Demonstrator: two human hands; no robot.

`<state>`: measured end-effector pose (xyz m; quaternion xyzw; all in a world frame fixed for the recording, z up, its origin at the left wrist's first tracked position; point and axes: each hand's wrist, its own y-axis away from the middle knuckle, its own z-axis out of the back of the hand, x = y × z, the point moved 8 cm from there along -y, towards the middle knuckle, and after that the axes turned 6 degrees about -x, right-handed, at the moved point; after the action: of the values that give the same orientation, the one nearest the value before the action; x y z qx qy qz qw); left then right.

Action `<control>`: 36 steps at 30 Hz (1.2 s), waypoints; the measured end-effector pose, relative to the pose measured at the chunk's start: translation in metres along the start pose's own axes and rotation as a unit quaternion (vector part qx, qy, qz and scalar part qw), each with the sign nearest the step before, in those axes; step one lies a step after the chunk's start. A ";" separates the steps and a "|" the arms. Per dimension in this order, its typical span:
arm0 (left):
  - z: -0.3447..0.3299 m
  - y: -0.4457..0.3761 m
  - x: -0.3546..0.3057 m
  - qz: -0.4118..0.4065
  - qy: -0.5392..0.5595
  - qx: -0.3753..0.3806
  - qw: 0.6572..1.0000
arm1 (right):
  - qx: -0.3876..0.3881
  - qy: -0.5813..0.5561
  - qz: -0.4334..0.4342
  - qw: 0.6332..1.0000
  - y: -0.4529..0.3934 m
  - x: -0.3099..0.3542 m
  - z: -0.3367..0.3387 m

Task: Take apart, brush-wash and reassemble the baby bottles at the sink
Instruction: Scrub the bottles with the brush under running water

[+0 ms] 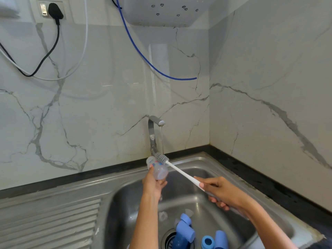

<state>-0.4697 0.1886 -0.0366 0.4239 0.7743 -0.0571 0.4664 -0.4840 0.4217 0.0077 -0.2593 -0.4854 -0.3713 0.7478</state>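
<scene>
Left hand (154, 184) fingers wrap the light, wet-slick clear baby bottle (158, 168) at mid-body; right hand (218, 192) fingers curl round the bottle brush (179, 170) handle, bristles beyond fingertips.

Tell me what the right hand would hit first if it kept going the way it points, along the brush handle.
Probably the bottle in the left hand: the right hand aims up-left along the brush. Depth is unclear, so it might pass behind it to the tap.

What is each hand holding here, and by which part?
Left hand grips the clear plastic baby bottle round its body; right hand grips the white long-handled bottle brush by its handle end.
</scene>
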 end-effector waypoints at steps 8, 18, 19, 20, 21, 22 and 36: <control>-0.011 0.000 0.009 0.024 -0.023 0.021 0.999 | -0.014 0.026 0.017 0.999 -0.004 0.004 -0.005; -0.001 -0.006 0.003 -0.003 0.050 -0.007 0.999 | 0.041 -0.011 -0.037 0.998 0.007 -0.003 0.009; -0.002 -0.004 0.004 -0.002 0.051 -0.005 0.999 | 0.029 -0.009 -0.027 0.999 0.005 -0.002 0.006; -0.005 -0.002 0.006 -0.001 0.051 -0.001 0.999 | 0.013 -0.001 -0.015 1.000 0.002 -0.001 0.002; -0.008 0.000 0.008 -0.001 0.051 0.004 0.999 | -0.004 0.014 -0.002 1.000 -0.001 0.000 -0.003; -0.010 0.002 0.011 0.004 0.052 0.008 0.999 | -0.019 0.032 0.010 0.999 -0.004 0.002 -0.007; 0.000 -0.011 0.019 0.021 -0.061 -0.027 0.998 | -0.026 0.054 0.004 0.998 -0.004 -0.001 0.000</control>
<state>-0.4812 0.1928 -0.0543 0.4234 0.7366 -0.0522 0.5248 -0.4870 0.4197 0.0071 -0.2600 -0.4338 -0.3940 0.7674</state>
